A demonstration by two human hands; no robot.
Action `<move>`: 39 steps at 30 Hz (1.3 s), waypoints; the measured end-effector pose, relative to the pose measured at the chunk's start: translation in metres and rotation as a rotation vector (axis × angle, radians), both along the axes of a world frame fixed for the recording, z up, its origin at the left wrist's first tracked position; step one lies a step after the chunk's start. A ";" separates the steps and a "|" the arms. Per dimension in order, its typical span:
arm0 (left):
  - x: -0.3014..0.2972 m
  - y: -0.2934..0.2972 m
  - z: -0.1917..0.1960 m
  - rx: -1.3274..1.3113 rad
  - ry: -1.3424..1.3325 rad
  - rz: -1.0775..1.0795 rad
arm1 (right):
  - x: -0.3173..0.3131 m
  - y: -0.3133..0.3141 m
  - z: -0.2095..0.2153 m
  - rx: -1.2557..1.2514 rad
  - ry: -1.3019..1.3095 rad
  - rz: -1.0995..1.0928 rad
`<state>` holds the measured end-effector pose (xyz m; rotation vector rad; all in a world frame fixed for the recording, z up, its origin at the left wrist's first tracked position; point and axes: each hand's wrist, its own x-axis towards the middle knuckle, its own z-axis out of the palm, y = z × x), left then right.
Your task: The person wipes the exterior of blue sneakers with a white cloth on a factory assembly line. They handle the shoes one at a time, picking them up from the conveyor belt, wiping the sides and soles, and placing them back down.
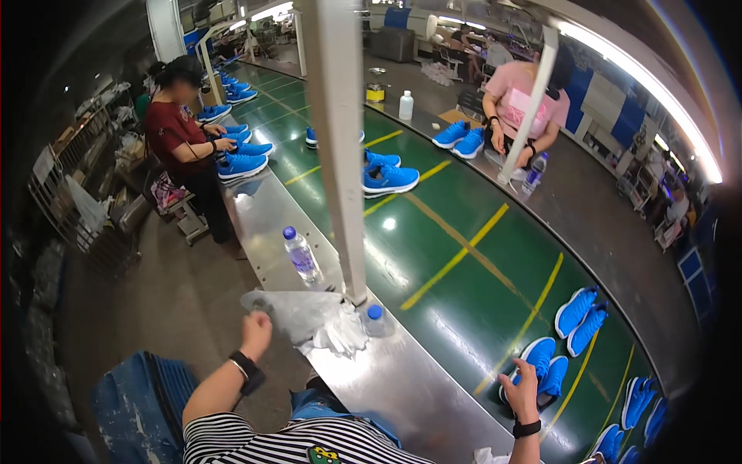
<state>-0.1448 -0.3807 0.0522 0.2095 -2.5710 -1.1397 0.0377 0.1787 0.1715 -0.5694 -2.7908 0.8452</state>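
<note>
My left hand is raised beside the near edge of the metal ledge, its fingers curled in, close to a clear plastic bag. Whatever those fingers hold, if anything, is too small to make out. Over the green conveyor belt, my right hand has thumb and fingers apart, at a pair of blue sneakers with white soles. It partly covers the nearer shoes; I cannot tell whether it touches them. Crumpled white paper lies by the bag, next to a blue-capped bottle.
A white post rises from the ledge ahead of me. A purple-capped water bottle stands left of it. More blue sneakers ride the belt. One person handles shoes at far left; another sits across the belt.
</note>
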 end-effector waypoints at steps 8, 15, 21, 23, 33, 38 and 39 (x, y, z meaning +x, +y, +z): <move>-0.267 -0.007 0.078 -0.112 0.156 -0.371 | -0.187 -0.197 0.115 -0.361 0.501 0.183; -0.398 0.119 0.084 -0.376 -0.141 -0.907 | -0.261 -0.286 0.112 -0.407 0.829 0.041; -0.496 0.198 0.051 -0.885 -0.015 -0.924 | -0.277 -0.300 0.112 -0.284 0.907 -0.032; -0.535 0.219 0.015 -0.924 0.021 -0.836 | -0.282 -0.298 0.111 -0.279 0.929 0.018; -0.518 0.259 0.014 -0.997 0.027 -0.925 | -0.274 -0.298 0.116 -0.261 0.912 0.089; -0.479 0.203 0.052 -0.878 0.006 -1.020 | -0.281 -0.299 0.113 -0.295 0.926 0.028; -0.474 0.186 0.061 -0.858 0.027 -1.011 | -0.283 -0.301 0.114 -0.287 0.927 0.027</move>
